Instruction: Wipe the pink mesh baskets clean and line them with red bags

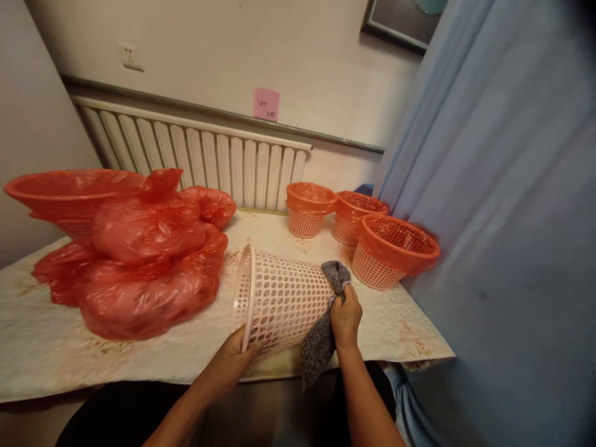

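Note:
A pale pink perforated plastic basket (288,298) lies tilted on its side above the table's front edge, its open rim facing left. My left hand (239,354) grips that rim at the bottom, thumb on the outer side. Closed round a grey cloth (319,347), my right hand (346,315) is at the basket's base end on the right. Part of the cloth lies against the base and the rest hangs down past the table edge.
Red plastic bags (149,273), filled and piled, lie at left beside a red-lined basket (74,198). Three baskets with red liners (310,208) stand at the back right, near a blue curtain (493,186). A white radiator (200,155) runs behind the cloth-covered table (391,329).

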Demonstrator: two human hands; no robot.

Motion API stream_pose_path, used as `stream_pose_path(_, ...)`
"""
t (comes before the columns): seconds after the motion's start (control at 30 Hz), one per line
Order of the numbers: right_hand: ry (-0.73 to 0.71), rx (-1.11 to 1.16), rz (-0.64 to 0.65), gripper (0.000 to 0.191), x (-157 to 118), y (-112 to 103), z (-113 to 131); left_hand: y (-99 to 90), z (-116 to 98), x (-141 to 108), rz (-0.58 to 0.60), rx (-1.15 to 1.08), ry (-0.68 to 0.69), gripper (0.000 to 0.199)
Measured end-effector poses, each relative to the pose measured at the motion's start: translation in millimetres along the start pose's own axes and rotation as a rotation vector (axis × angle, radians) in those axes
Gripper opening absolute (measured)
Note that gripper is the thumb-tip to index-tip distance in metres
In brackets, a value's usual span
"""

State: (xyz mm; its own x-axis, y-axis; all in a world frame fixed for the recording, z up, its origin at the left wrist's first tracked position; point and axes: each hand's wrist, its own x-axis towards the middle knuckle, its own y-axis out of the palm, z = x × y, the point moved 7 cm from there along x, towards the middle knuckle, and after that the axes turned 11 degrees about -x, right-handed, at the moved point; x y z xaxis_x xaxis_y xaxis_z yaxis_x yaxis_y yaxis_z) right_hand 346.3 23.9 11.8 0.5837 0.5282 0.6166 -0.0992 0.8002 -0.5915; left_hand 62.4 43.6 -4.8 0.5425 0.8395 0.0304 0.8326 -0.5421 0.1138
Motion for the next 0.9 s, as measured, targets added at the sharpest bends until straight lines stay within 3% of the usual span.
stream_pose_path(0.1,-0.096,0.012,0.003,0.045,-15.2,0.4,18.3,-7.4,-7.0,4.1,-0.086,0.003,0.001,0.048)
stream_pose_path(0.2,-0.233,0.035,0.008,0.042,-39.7,-2.0,50.8,-7.4,-13.1,9.2,-0.078,-0.045,-0.014,0.05)
stream_pose_path(0.47,-0.582,0.245,0.077,0.032,-106.8,-22.2,174.7,-6.9,-20.2,11.8,-0.035,-0.079,0.038,0.041)
stream_pose_path(0.67,-0.577,0.242,0.063,0.027,-86.9,-15.4,206.7,-12.6,-21.7,9.8,-0.068,0.032,0.08,0.04)
stream_pose_path(0.9,-0.587,0.225,0.198,0.03,-42.8,-3.3,222.1,-6.3,-16.6,10.9,0.004,0.053,0.137,0.045)
